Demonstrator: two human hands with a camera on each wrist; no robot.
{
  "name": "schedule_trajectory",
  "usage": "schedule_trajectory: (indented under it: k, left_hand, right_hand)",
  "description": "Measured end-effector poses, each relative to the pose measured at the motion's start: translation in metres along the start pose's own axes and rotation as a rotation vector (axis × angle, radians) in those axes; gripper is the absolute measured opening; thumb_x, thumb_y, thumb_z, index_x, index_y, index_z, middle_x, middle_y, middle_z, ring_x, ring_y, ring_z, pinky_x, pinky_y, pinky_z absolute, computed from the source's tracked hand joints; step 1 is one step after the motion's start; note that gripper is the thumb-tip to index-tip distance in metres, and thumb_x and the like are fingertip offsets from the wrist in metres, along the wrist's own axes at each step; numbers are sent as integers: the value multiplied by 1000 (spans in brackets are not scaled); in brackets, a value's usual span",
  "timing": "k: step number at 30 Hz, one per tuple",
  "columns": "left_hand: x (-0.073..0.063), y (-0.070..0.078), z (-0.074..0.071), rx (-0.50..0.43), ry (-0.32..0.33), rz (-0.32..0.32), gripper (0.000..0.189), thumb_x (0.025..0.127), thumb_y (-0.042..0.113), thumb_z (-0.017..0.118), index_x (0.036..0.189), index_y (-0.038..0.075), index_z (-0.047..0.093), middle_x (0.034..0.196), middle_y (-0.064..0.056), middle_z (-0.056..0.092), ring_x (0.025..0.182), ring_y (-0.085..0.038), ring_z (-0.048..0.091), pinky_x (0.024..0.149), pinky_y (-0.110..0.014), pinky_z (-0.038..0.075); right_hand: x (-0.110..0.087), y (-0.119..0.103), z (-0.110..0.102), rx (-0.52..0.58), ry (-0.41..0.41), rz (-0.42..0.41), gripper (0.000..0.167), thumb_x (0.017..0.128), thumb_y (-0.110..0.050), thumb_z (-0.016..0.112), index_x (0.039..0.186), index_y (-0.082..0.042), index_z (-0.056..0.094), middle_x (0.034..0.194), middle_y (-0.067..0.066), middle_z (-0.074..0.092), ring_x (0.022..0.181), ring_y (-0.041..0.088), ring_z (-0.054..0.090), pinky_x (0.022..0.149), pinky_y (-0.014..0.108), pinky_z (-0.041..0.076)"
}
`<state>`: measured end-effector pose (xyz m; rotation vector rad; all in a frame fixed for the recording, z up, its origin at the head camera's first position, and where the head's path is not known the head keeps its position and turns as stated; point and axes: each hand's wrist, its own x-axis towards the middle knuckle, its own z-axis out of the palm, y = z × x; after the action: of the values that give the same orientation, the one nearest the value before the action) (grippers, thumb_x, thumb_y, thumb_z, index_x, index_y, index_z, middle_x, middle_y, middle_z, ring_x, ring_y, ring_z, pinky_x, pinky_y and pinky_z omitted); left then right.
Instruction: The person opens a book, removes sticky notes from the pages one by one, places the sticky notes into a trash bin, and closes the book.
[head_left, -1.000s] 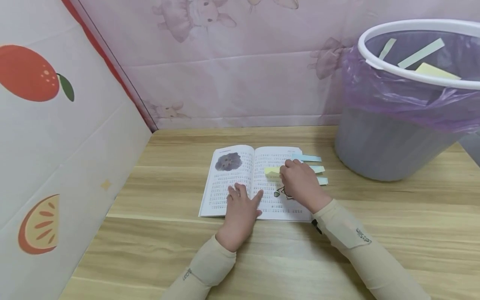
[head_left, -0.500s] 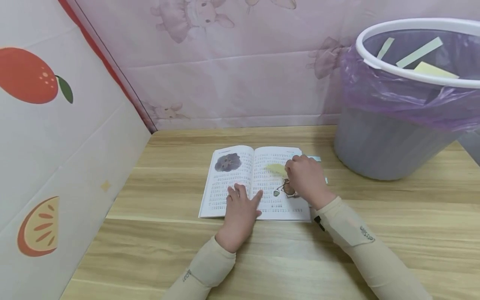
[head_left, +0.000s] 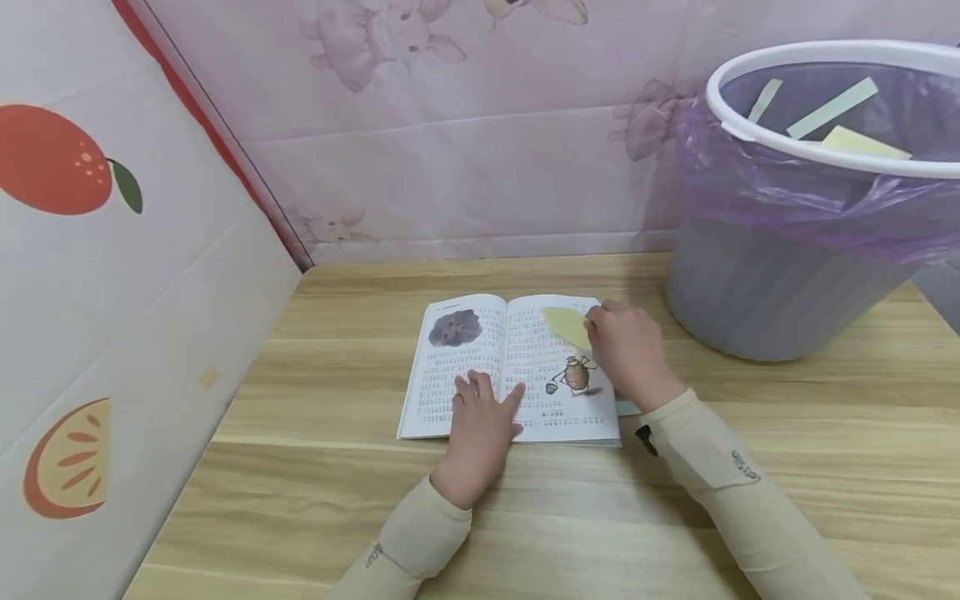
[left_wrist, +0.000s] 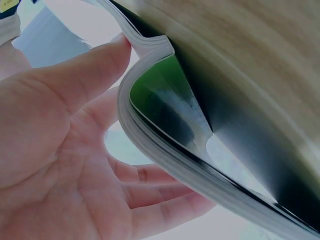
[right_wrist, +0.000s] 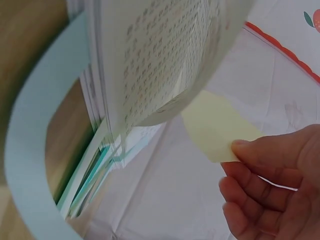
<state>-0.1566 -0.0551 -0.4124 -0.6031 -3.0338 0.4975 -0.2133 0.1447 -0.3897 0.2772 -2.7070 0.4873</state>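
Note:
An open book (head_left: pixel 465 383) with printed text and pictures lies on the wooden table. My left hand (head_left: pixel 483 429) rests across its lower middle with fingers spread; in the left wrist view the palm and fingers (left_wrist: pixel 95 70) lie against the pages. Between thumb and fingertips my right hand (head_left: pixel 630 350) pinches a pale yellow sticky note (head_left: pixel 566 325) over the upper right page. The right wrist view shows that sticky note (right_wrist: pixel 217 127) held by one end, beside the curved page. Several blue and green paper strips (right_wrist: pixel 82 187) stick out of the book's edge.
A grey bin (head_left: pixel 757 283) lined with a purple bag (head_left: pixel 795 200) stands at the right, with paper strips (head_left: pixel 832 108) inside. A pink patterned wall covering (head_left: pixel 465 175) rises behind the table (head_left: pixel 337 358). Another printed wall (head_left: pixel 172 275) is at the left.
My right hand has moved up and to the right with the sticky note, which has lifted from the page's text. The printed beetle picture has come into full view. The left hand stays put.

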Motion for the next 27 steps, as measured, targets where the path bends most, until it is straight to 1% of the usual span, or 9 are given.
schedule_trajectory:
  k: [7, 14, 18, 20, 22, 24, 25, 26, 27]
  left_hand:
    - [0, 0, -1, 5, 5, -2, 54, 90, 50, 57, 140, 32, 50, 126, -33, 47, 115, -49, 52, 92, -42, 50]
    - [-1, 1, 0, -4, 12, 1, 54, 90, 50, 57, 140, 31, 51, 125, -33, 47, 115, -49, 52, 91, -43, 50]
    - [-1, 1, 0, -21, 7, -4, 54, 90, 49, 57, 140, 30, 51, 126, -34, 47, 115, -50, 51, 92, -43, 49]
    - [-1, 1, 1, -24, 4, -8, 54, 90, 50, 57, 140, 31, 51, 126, -34, 46, 116, -50, 51, 92, -43, 49]
    - [0, 2, 1, -24, 1, -13, 54, 90, 50, 57, 140, 31, 50, 126, -34, 46, 116, -50, 51, 92, -43, 49]
    - [0, 2, 1, -23, 3, -20, 54, 90, 50, 57, 140, 31, 51, 126, -34, 46, 116, -50, 51, 92, -43, 49]
    - [0, 2, 1, -22, 3, -23, 54, 90, 50, 57, 140, 32, 51, 126, -34, 46, 116, -50, 51, 92, -43, 49]
    - [0, 2, 2, -19, 7, -27, 54, 90, 50, 57, 140, 32, 51, 126, -34, 47, 115, -49, 51, 92, -43, 49]
    - [-1, 2, 2, -16, 9, -30, 54, 90, 50, 57, 140, 32, 51, 126, -34, 47, 115, -49, 51, 92, -43, 49]
  right_hand:
    - [0, 5, -6, 22, 68, -3, 11, 87, -1, 65, 93, 7, 69, 85, 20, 67, 76, 35, 62, 64, 47, 52]
    - [1, 8, -11, 38, 107, 15, 9, 87, 1, 64, 92, 7, 69, 84, 20, 67, 74, 36, 62, 62, 47, 52]
    - [1, 9, -18, 53, 134, 26, 10, 89, 1, 62, 93, 7, 68, 86, 20, 66, 77, 37, 61, 63, 49, 52]
    - [1, 8, -24, 80, 155, 21, 10, 89, 2, 61, 93, 8, 67, 85, 20, 64, 77, 37, 60, 65, 49, 52]
    - [2, 8, -32, 117, 192, -7, 9, 89, 4, 61, 94, 9, 67, 83, 19, 62, 77, 36, 59, 66, 48, 52]
    - [2, 7, -45, 166, 256, -62, 8, 89, 6, 60, 94, 10, 66, 82, 20, 61, 76, 35, 57, 67, 47, 51]
    - [2, 6, -52, 186, 306, -95, 7, 88, 7, 61, 93, 10, 65, 82, 20, 61, 76, 36, 57, 68, 47, 50]
    - [2, 5, -61, 205, 374, -119, 7, 88, 8, 61, 93, 10, 65, 82, 21, 61, 76, 36, 57, 69, 46, 50]
    - [0, 4, -70, 215, 452, -135, 7, 87, 6, 63, 93, 10, 65, 82, 21, 63, 76, 36, 58, 71, 43, 50]
